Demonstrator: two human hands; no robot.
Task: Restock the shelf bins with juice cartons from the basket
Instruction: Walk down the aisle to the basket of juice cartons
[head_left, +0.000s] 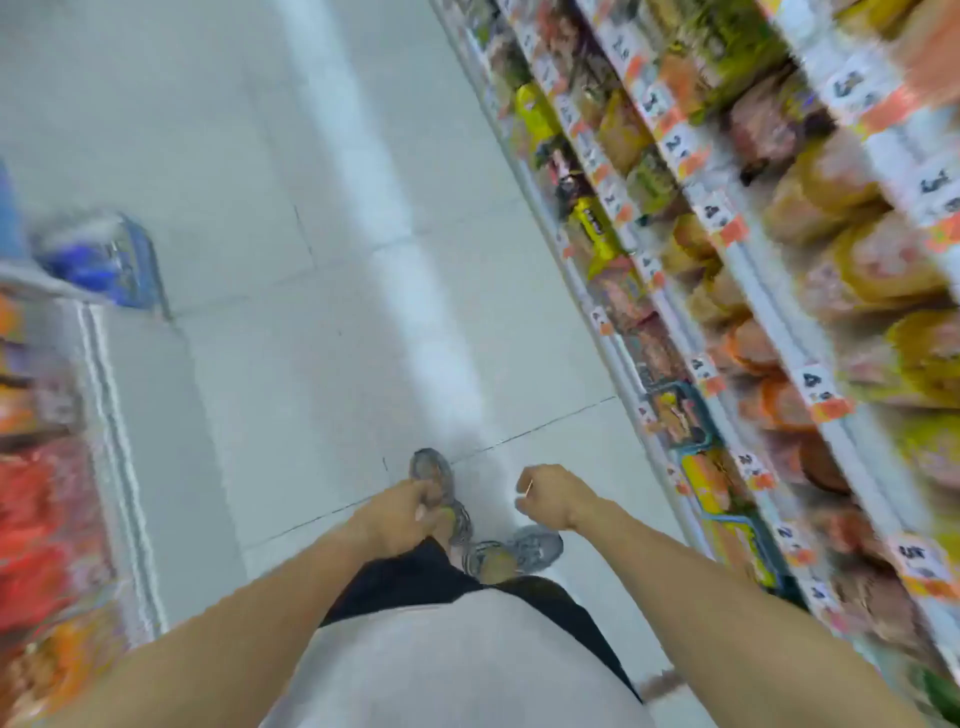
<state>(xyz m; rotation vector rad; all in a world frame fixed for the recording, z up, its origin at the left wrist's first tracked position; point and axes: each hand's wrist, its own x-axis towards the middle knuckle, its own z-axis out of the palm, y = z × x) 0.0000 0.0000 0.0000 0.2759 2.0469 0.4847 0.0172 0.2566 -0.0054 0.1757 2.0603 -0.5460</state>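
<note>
The whole head view is smeared by motion. My left hand (400, 514) and my right hand (550, 499) hang in front of my waist with loosely curled fingers and hold nothing. Low on the right shelf unit sit teal-rimmed bins (688, 415) with yellow and orange packs inside, too blurred to tell as cartons. A blue basket-like shape (104, 254) stands on the floor at the left, by the end of the left shelf, far from both hands. No juice carton is plainly visible in either hand.
A long shelf unit (727, 249) with price tags and packed goods runs along the right. Another shelf (47, 467) of red and orange packs borders the left. Pale tiled floor (311, 208) lies between them, with my feet (441, 499) on it.
</note>
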